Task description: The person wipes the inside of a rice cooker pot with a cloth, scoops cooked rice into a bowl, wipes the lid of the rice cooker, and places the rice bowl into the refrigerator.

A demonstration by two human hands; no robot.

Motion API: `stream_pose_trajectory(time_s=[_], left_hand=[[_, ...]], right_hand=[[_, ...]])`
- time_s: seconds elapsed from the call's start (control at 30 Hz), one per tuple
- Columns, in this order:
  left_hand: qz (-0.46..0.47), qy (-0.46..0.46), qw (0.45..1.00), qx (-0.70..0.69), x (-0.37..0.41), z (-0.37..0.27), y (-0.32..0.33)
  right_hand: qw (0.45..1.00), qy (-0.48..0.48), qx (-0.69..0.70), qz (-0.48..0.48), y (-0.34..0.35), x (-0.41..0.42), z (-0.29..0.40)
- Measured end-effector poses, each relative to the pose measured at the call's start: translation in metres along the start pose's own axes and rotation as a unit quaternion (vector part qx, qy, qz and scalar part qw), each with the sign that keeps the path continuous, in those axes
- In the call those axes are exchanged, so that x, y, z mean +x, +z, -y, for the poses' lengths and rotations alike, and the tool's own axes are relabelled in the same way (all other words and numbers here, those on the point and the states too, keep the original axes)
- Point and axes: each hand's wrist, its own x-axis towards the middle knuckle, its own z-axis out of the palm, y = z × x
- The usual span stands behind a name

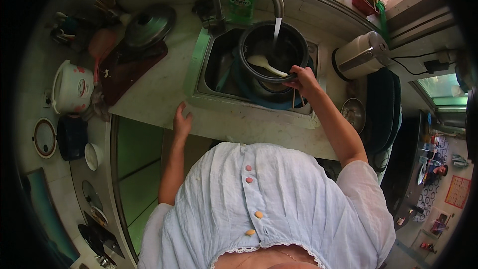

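My right hand (307, 80) grips the near rim of a dark inner cooking pot (297, 45) over the sink (201, 78). A curved metal faucet (279, 2) runs a white stream of water into the pot. Inside the pot lies a pale spoon (261, 62), its handle resting towards the near rim by my fingers. Beneath the pot is a blue basin (244, 93), partly hidden, and two thin sticks (294, 98) show below my right hand. My left hand (182, 121) hangs at the counter's front edge with fingers apart and nothing in it.
A green detergent bottle (242, 0) stands behind the sink. On the right are an electric kettle (360, 55) and a metal bowl (353, 114). To the left, a lidded pan (149, 26) sits above a dark red board (129, 78), near a white rice cooker (74, 87). A person (440, 171) appears far right.
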Motion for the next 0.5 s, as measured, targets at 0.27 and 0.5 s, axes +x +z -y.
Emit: stream_pose_trajectory(time_s=[0.27,0.5], left_hand=[[0.005,-0.005,1.000,-0.023,0.003,0.006,0.012],[0.013,0.041,0.999,0.028,0.006,0.016,0.015]], right_hand=[[0.999,0.037,0.031,0.005,-0.016,0.021,-0.017],[0.995,0.046,0.072,0.048,-0.017,0.027,-0.029]])
